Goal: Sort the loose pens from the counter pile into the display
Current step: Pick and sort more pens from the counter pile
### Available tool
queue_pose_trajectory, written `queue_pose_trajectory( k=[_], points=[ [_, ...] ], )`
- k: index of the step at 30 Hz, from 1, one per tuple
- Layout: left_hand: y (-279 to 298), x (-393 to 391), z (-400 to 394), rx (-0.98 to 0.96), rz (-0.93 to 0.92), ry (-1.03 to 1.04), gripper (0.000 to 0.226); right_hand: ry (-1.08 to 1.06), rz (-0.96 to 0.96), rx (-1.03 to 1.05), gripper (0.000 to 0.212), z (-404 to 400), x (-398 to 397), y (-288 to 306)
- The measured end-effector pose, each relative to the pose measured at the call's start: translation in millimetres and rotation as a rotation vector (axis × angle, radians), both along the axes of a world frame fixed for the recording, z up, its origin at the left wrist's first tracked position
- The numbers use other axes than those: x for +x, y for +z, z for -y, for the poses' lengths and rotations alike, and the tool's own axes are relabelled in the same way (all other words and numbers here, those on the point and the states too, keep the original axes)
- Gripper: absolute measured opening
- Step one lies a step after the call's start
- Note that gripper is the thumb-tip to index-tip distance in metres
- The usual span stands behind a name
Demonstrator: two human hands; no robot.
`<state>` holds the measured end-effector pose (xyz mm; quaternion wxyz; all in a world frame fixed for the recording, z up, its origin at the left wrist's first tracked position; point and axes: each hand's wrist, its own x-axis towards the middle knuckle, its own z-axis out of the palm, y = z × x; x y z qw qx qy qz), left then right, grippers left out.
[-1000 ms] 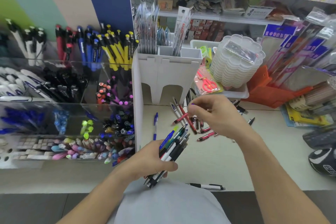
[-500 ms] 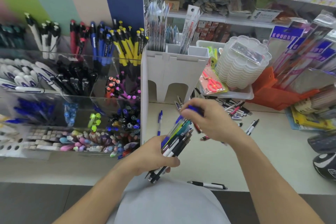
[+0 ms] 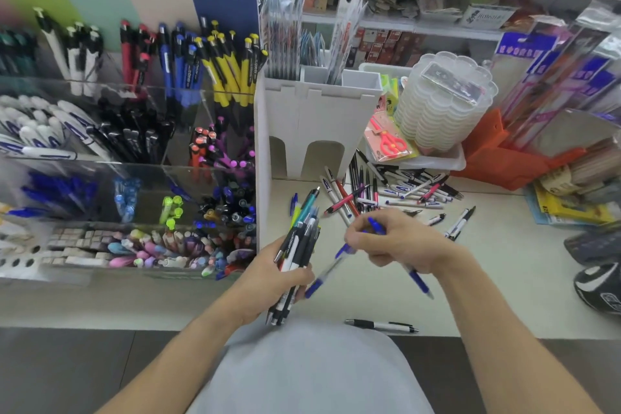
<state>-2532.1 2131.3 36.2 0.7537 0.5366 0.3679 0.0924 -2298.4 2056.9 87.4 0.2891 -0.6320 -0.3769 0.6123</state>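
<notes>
Pens [image 3: 396, 191] mostly remain piled on the counter [image 3: 504, 265]; my left hand [image 3: 268, 279] grips a bundle [image 3: 299, 245], right hand [image 3: 400, 242] pinches blue ones, none yet placed in the display [image 3: 127, 158].

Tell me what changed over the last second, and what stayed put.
The right hand left the counter pile and came back toward the body, now holding two blue pens, one pointing toward the bundle. The left hand kept its grip on that bundle. The lone black-and-white pen at the counter's near edge did not move.
</notes>
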Motion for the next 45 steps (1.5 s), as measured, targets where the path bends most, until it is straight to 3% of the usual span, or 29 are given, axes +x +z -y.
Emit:
queue_pose_trajectory(
  k=[4, 8, 11, 13, 15, 19, 24, 27, 30, 33, 35, 40, 45],
  points=[
    [-1.9, -1.4, 5.0, 0.043, -0.006, -0.047, 0.029, -0.080, -0.224, 0.014, 0.029, -5.5, -32.7, -28.8],
    [-3.1, -6.2, 5.1, 0.015, 0.004, 0.005, 0.033, -0.345, -0.340, 0.045, 0.042, -4.3, -50.3, -48.4],
    [-5.3, -9.0, 6.0, 0.031, -0.027, 0.038, 0.029, -0.516, -0.406, 0.100, 0.036, 0.5, -58.2, -54.6],
    [-7.8, -9.2, 5.6, 0.029, -0.042, 0.057, 0.024, -0.555, -0.418, 0.133, 0.021, 4.1, -65.1, -57.6],
    [-9.5, -8.8, 5.2, 0.025, -0.064, 0.084, 0.022, -0.579, -0.405, 0.147, 0.010, 8.2, -73.8, -62.9],
    [-10.6, -10.6, 6.3, 0.007, -0.084, 0.107, 0.023, -0.513, -0.336, 0.098, 0.022, 23.6, -85.0, -73.9],
    [-3.4, -15.5, 7.7, 0.043, -0.103, 0.056, 0.025, -0.221, 0.104, 0.037, 0.012, 33.7, -67.9, -67.1],
    [8.6, -20.8, 6.1, 0.119, -0.143, 0.023, 0.024, -0.171, 0.093, -0.033, 0.007, 29.0, -54.7, -49.9],
    [28.8, -32.3, 1.1, 0.210, -0.143, 0.011, 0.024, -0.272, 0.189, 0.114, 0.006, 15.1, -42.2, -20.0],
    [50.8, -50.9, -3.7, 0.311, -0.163, 0.074, 0.024, -0.575, 0.141, 0.417, 0.003, -12.9, -43.2, 17.0],
    [60.6, -71.1, -7.9, 0.344, -0.201, 0.173, 0.026, -0.668, 0.140, 0.616, 0.005, -33.7, -57.9, 39.0],
    [70.9, -136.6, -17.8, 0.419, -0.276, 0.327, 0.020, -0.577, 0.153, 0.959, 0.012, -80.4, -135.9, 71.7],
    [64.8, -182.7, -28.0, 0.390, -0.259, 0.447, 0.016, -0.380, 0.269, 1.074, 0.023, -130.0, -204.4, 68.3]
  ],
)
